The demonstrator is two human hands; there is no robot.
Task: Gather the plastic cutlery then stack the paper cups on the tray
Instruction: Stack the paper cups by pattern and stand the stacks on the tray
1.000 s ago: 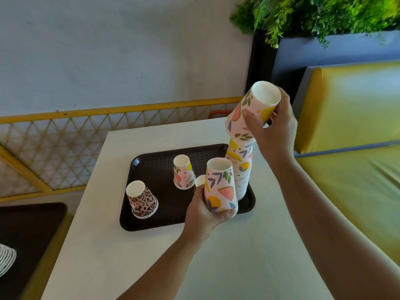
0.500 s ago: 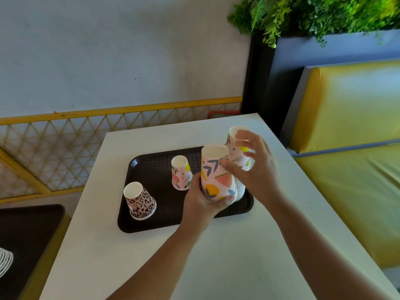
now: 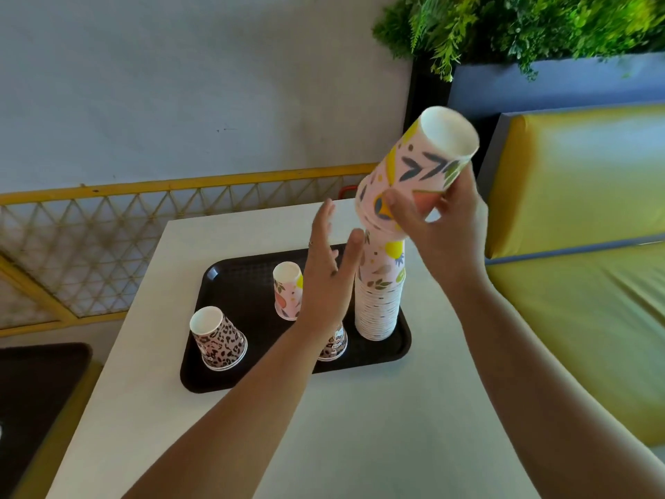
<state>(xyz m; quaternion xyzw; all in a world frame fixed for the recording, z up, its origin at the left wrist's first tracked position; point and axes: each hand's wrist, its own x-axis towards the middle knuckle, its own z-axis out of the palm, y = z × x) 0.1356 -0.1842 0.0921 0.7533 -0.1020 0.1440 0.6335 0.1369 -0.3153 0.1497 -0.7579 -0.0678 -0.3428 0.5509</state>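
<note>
A dark brown tray [image 3: 252, 381] lies on the white table [image 3: 360, 426]. At its right side rises a tall stack of upside-down paper cups [image 3: 379, 300]. My right hand [image 3: 442, 228] grips a pink floral cup [image 3: 417, 167], upside down and tilted, just above the top of the stack. My left hand [image 3: 329, 279] hovers with straight fingers beside the stack and holds nothing. Single upside-down cups stand on the tray: a leopard-print cup [image 3: 217, 338] at the left, a floral cup [image 3: 286, 291] in the middle, and a patterned cup [image 3: 333, 345] partly hidden behind my left wrist.
A yellow padded bench [image 3: 575, 228] runs along the table's right side, with a planter of green leaves [image 3: 521, 27] behind it. A yellow lattice railing [image 3: 108, 239] stands behind the table. Another dark table [image 3: 32, 390] is at the lower left.
My right hand took the floral cup from my left hand and raised it over the stack. My left hand let go and opened.
</note>
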